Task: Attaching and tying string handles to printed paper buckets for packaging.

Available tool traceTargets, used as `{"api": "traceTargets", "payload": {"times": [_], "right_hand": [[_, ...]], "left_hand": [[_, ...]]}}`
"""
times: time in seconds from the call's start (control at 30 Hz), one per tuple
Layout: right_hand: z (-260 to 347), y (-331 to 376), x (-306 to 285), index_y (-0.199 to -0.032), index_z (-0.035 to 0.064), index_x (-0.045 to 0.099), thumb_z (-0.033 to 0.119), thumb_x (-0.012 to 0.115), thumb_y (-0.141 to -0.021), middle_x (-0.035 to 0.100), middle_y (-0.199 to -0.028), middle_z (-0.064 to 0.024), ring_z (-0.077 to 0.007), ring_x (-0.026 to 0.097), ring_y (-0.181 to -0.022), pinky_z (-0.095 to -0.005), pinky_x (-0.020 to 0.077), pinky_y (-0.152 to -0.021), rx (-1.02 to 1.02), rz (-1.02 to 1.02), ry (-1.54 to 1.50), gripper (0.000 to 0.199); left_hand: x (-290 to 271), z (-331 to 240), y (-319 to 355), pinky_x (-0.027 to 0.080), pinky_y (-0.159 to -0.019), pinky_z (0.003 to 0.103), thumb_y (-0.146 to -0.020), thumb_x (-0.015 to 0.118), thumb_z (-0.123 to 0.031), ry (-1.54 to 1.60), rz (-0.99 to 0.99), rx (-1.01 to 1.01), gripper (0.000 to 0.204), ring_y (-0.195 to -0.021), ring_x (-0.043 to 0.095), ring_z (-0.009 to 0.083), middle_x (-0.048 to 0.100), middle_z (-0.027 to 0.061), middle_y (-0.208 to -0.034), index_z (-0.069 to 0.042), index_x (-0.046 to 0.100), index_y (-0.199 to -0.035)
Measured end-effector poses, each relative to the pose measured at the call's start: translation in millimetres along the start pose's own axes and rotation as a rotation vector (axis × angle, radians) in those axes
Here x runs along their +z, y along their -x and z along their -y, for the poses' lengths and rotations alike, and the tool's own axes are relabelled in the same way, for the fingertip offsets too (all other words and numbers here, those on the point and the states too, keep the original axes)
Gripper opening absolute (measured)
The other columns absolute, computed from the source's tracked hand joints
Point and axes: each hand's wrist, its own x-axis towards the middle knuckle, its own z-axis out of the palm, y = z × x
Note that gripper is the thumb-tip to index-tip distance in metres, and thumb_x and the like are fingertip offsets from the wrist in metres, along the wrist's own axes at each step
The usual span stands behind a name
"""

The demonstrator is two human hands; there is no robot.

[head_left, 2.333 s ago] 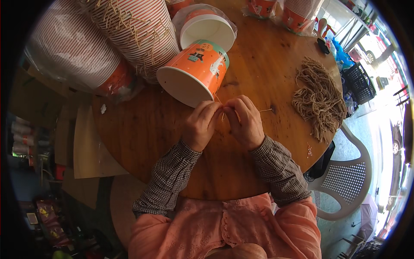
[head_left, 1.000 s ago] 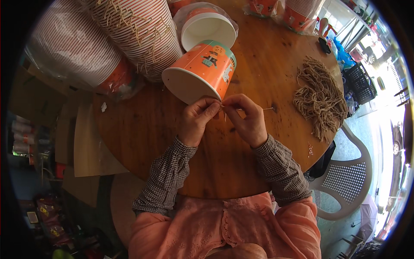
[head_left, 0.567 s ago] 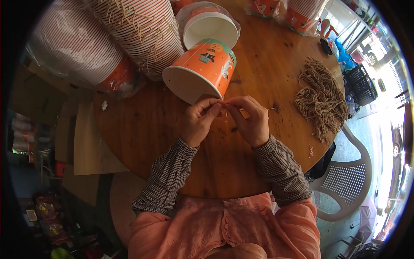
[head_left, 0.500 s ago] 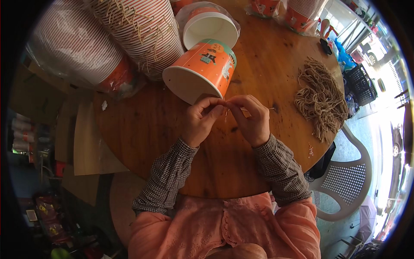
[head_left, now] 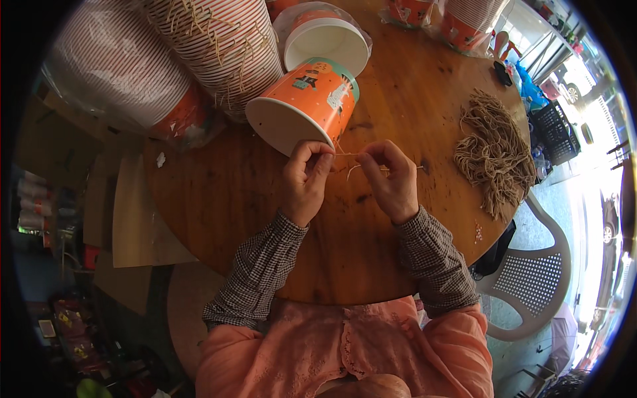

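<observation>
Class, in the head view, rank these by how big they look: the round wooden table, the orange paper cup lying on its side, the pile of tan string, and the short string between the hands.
1. round wooden table
2. orange paper cup and pile of tan string: too alike to rank
3. short string

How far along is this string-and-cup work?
Done: the stacked cups at the table's far left already carry strings. In hand: the left hand and right hand pinch a string at an orange cup lying on its side. Left: a string pile waits at right.
</observation>
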Motion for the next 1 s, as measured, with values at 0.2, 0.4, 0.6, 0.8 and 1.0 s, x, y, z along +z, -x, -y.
{"api": "traceTargets", "payload": {"times": [0.2, 0.4, 0.6, 0.8, 1.0], "right_hand": [[-5.6, -1.1, -0.9, -0.089, -0.0013, 0.061, 0.007, 0.064, -0.089, 0.065, -0.077, -0.005, -0.01, 0.063, -0.074, -0.0259, 0.051, -0.069, 0.067, -0.009, -0.091, 0.009], [-3.4, -0.2, -1.9, -0.091, -0.0001, 0.061, 0.009, 0.063, -0.091, 0.065, -0.08, -0.0041, -0.0085, 0.062, -0.071, -0.0239, 0.0502, -0.065, 0.136, 0.021, -0.153, 0.01], [10.2, -0.7, 1.5, -0.101, 0.0046, 0.049, 0.015, 0.049, -0.1, 0.067, -0.084, -0.0062, -0.009, 0.063, -0.065, -0.0217, 0.0485, -0.054, 0.404, 0.224, -0.454, 0.011], [3.5, 5.2, 2.7, -0.103, 0.0069, 0.043, 0.016, 0.043, -0.103, 0.066, -0.082, -0.0069, -0.0103, 0.063, -0.062, -0.0224, 0.0495, -0.052, 0.359, 0.225, -0.433, 0.009], [7.1, 14.8, 11.6, -0.105, 0.0034, 0.048, 0.011, 0.048, -0.1, 0.066, -0.078, -0.0082, -0.0139, 0.066, -0.065, -0.0273, 0.0526, -0.058, 0.143, 0.187, -0.163, 0.009]], "left_hand": [[0.5, 1.1, -1.1, 0.052, -0.072, 0.024, -0.097, 0.056, -0.009, 0.13, -0.054, -0.041, 0.007, -0.077, 0.058, 0.0081, 0.059, 0.002, -0.089, -0.002, 0.056, -0.1], [0.7, 3.1, -0.9, 0.051, -0.075, 0.024, -0.097, 0.056, -0.01, 0.13, -0.143, -0.117, 0.008, -0.078, 0.058, 0.0091, 0.06, 0.0021, -0.088, -0.002, 0.057, -0.1], [-7.6, 10.4, -2.4, 0.047, -0.075, 0.022, -0.097, 0.057, -0.011, -0.015, -0.199, 0.082, 0.01, -0.081, 0.058, 0.0084, 0.059, 0.0013, -0.088, -0.002, 0.056, -0.102], [-9.3, -25.2, 7.3, 0.046, -0.069, 0.023, -0.1, 0.054, -0.024, -0.106, 0.069, -0.264, 0.029, -0.075, 0.055, 0.0069, 0.062, -0.0003, -0.081, 0.002, 0.065, -0.094], [1.5, -12.1, 17.2, 0.039, -0.059, 0.022, -0.097, 0.056, -0.015, 0.362, 0.027, -0.428, 0.022, -0.066, 0.048, 0.0053, 0.061, -0.0002, -0.081, 0.001, 0.067, -0.106]]}}
